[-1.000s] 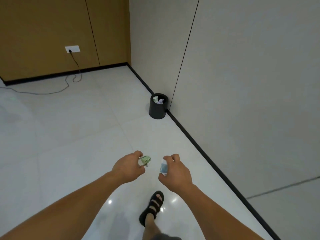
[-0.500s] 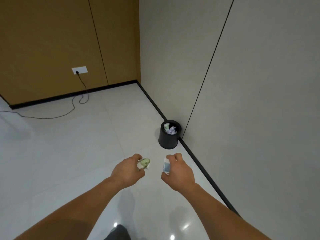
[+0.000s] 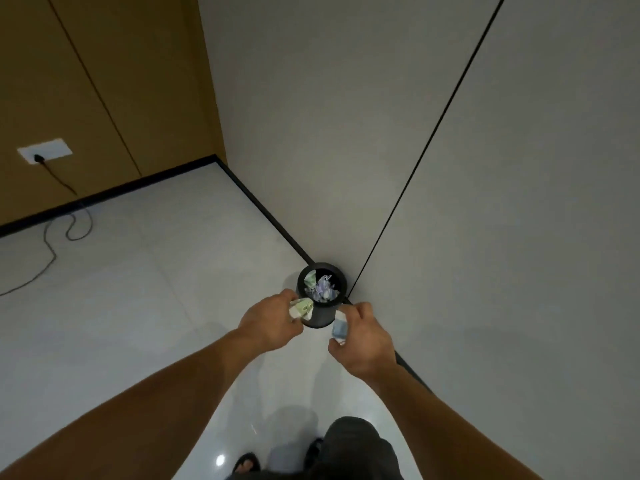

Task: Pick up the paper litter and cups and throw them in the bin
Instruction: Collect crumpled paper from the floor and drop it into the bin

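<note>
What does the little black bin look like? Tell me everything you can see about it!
The bin is a small, round, black tub with no lid, probably plastic. It stands upright on the white floor, right by the grey wall. Crumpled paper, whitish and greenish, lies inside. The left hand holds a green paper scrap in front of its rim; whether it touches is unclear. The right hand holds a bluish piece beside it.
</note>
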A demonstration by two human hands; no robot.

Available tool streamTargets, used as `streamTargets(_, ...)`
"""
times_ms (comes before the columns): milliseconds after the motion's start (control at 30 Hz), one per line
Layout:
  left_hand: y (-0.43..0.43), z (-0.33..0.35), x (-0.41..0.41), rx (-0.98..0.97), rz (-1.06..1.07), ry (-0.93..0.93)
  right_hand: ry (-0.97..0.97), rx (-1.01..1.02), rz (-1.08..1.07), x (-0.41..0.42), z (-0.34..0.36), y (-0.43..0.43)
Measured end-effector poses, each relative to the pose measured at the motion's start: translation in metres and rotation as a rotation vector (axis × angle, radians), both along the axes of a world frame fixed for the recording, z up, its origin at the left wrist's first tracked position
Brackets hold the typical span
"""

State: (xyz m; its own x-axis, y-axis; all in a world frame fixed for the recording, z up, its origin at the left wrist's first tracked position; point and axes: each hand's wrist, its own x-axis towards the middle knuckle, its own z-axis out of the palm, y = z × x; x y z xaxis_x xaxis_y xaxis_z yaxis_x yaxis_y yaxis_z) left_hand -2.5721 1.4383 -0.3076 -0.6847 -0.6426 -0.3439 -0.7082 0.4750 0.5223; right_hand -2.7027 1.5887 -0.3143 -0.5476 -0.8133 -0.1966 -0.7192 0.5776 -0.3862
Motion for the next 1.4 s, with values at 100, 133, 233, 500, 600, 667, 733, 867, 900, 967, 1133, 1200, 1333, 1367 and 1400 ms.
streamTargets(100,-0.043,-0.015,-0.051,0.061,-0.038,-0.018,-0.023,0.003,-0.030,-0.044,-0.015,-0.039)
streamTargets(133,-0.058,-0.022,-0.070,0.078,-0.051,-0.022,-0.013,0.013,-0.027,-0.061,-0.023,-0.055)
streamTargets(233,-0.101,-0.044,-0.125,0.093,-0.062,-0.054,-0.023,0.050,-0.027,-0.115,-0.050,-0.101)
streamTargets(500,-0.190,-0.128,-0.222,0.203,-0.045,-0.120,-0.119,0.208,-0.004,-0.214,-0.128,-0.185)
streamTargets(600,-0.212,-0.183,-0.247,0.244,-0.067,-0.183,-0.134,0.252,-0.033,-0.234,-0.169,-0.209)
streamTargets(667,-0.225,-0.228,-0.264,0.257,-0.099,-0.217,-0.169,0.274,-0.049,-0.246,-0.207,-0.228)
streamTargets(733,-0.238,-0.277,-0.283,0.262,-0.154,-0.234,-0.152,0.280,-0.051,-0.257,-0.252,-0.242)
streamTargets(867,-0.261,-0.368,-0.309,0.253,-0.244,-0.262,-0.144,0.338,-0.108,-0.269,-0.345,-0.256)
streamTargets(900,-0.263,-0.388,-0.312,0.253,-0.272,-0.263,-0.153,0.352,-0.123,-0.269,-0.367,-0.257)
streamTargets(967,-0.265,-0.424,-0.315,0.265,-0.326,-0.281,-0.192,0.380,-0.142,-0.268,-0.407,-0.258)
streamTargets(1133,-0.266,-0.472,-0.308,0.282,-0.379,-0.296,-0.366,0.413,-0.257,-0.265,-0.463,-0.262)
streamTargets(1200,-0.269,-0.468,-0.305,0.245,-0.369,-0.314,-0.401,0.392,-0.273,-0.264,-0.461,-0.263)
streamTargets(1333,-0.272,-0.421,-0.301,0.218,-0.362,-0.336,-0.412,0.371,-0.287,-0.260,-0.411,-0.256)
streamTargets(1367,-0.274,-0.402,-0.301,0.209,-0.356,-0.325,-0.414,0.367,-0.293,-0.258,-0.393,-0.253)
streamTargets(1400,-0.274,-0.382,-0.302,0.199,-0.353,-0.314,-0.419,0.360,-0.298,-0.256,-0.372,-0.249)
